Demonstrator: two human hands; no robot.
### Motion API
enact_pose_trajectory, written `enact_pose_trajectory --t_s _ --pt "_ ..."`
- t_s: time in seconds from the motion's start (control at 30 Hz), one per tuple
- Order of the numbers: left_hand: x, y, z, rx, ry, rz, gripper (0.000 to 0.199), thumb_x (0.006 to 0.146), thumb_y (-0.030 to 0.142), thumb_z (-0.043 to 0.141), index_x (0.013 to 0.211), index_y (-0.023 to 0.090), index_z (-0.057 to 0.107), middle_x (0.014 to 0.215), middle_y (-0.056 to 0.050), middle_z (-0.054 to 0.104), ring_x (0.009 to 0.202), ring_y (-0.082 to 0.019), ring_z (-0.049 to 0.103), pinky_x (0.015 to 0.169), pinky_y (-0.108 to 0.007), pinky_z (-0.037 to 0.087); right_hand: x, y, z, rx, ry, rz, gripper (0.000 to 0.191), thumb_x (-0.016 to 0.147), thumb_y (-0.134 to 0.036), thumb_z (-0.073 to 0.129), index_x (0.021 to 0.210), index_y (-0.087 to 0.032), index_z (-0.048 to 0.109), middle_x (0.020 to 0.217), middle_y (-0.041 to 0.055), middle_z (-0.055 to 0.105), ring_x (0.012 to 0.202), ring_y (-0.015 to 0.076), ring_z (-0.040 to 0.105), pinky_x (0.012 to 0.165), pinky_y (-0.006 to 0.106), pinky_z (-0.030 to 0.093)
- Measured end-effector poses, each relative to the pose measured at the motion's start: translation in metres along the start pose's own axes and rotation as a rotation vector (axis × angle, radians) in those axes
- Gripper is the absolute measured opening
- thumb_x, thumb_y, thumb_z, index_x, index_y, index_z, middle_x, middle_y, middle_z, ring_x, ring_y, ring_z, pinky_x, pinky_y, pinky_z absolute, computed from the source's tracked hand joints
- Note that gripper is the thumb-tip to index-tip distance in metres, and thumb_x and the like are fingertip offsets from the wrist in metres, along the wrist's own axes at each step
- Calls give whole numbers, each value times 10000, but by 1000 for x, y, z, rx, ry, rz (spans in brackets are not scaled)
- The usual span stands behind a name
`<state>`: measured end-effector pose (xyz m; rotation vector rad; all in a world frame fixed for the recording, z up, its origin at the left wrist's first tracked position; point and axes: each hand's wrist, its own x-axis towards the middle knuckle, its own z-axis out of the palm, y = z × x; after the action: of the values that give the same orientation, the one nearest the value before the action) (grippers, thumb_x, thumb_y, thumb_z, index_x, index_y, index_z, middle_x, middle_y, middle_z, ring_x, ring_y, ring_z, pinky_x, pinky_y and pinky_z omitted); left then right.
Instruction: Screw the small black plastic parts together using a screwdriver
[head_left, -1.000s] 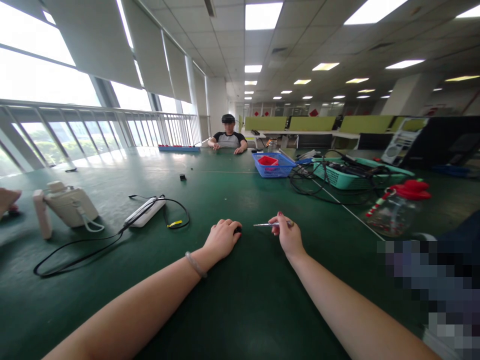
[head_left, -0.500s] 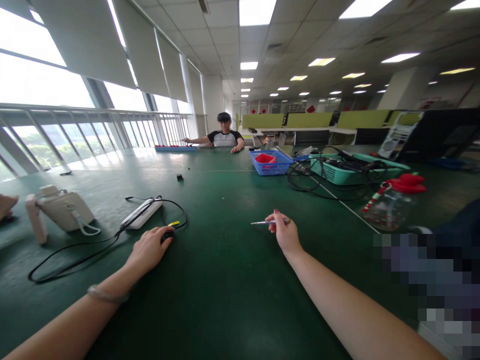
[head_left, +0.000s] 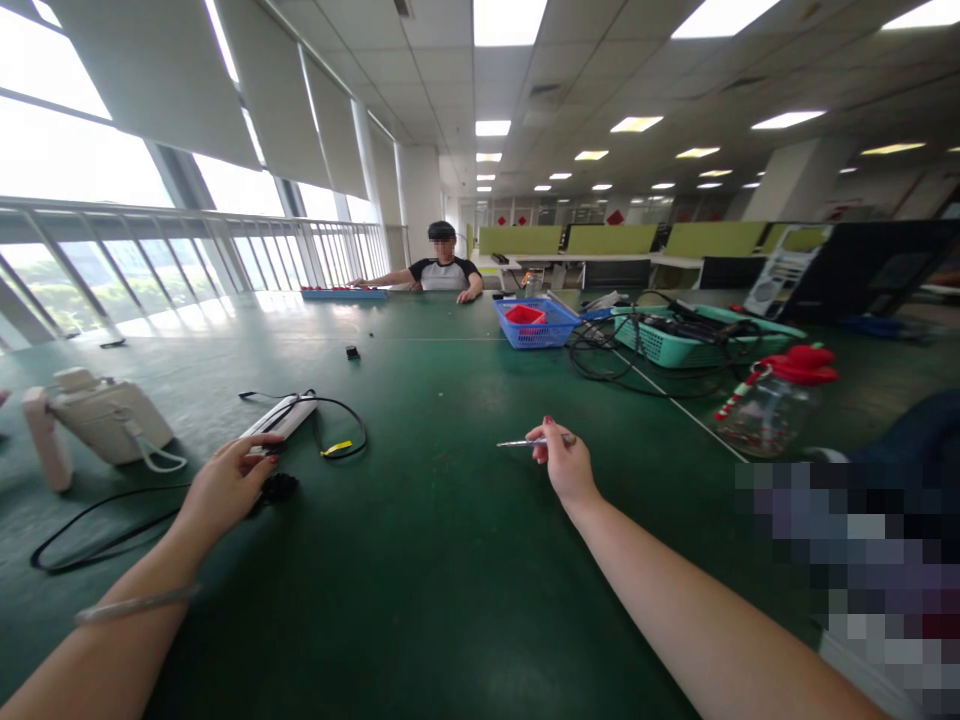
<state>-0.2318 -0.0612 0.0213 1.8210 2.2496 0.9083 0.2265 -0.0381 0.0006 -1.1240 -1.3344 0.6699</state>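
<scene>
My left hand (head_left: 229, 483) is at the left with its fingers stretched and apart. Its fingertips reach the near end of a long white device (head_left: 296, 418), where a black strap (head_left: 352, 408) with a yellow tag crosses. I cannot tell whether they touch it. Beside the thumb lies a small black object (head_left: 280, 487), partly hidden by the hand. My right hand (head_left: 564, 458), near the middle, is closed around a slim silver pen-like tool (head_left: 514, 443). The tool lies almost level, its thin tip pointing left, just over the green table (head_left: 420, 560).
A cream bottle-like container (head_left: 112, 415) stands on the left. Farther back are a small black block (head_left: 352, 353), a blue basket (head_left: 547, 330), a green basket (head_left: 667, 347) of cables and a red-lidded jar (head_left: 769, 415). A person (head_left: 442, 272) sits across, by a blue tray (head_left: 341, 294).
My left hand has moved left, off the small black object, which now shows beside it, and toward the white device. My right hand keeps its hold, nearly still. The view has shifted slightly.
</scene>
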Motion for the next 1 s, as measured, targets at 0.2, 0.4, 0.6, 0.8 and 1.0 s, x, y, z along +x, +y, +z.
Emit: enact_pose_trajectory --t_s 0.2,0.4,0.6,0.8,1.0 --pt "6 -14 3 -137 -11 -53 360 775 398 511 1099 258 584 1055 0 696 973 -185 643 771 -221 469 0 4 1 19 19 -6 522 866 -653 448 697 -207 660 564 4 580 532 153 548 536 282 433" --pt "4 -15 5 -221 -78 -58 448 753 554 543 1092 263 585 863 20 718 840 -177 630 755 -247 467 2 6 2 22 33 -4 520 875 -638 446 696 -201 661 559 6 572 531 151 542 532 273 420" --pt "-3 -7 -9 -400 -198 38 636 633 698 614 1111 285 544 1146 9 680 1065 -179 587 942 -281 451 1 4 2 6 38 -12 528 873 -646 443 687 -202 660 554 4 578 528 149 547 534 275 426" --pt "-7 -9 -20 -265 -235 188 469 746 635 509 1077 319 607 1168 62 673 1184 -178 527 1030 -303 390 1 4 2 11 35 1 532 868 -651 446 670 -203 657 543 5 569 521 148 538 526 275 423" --pt "-3 -20 -14 -184 -277 167 409 786 527 486 1150 360 570 1198 97 655 1194 -160 524 1064 -290 346 1 5 3 19 26 15 526 869 -646 451 693 -200 668 563 13 575 541 153 541 534 275 425"
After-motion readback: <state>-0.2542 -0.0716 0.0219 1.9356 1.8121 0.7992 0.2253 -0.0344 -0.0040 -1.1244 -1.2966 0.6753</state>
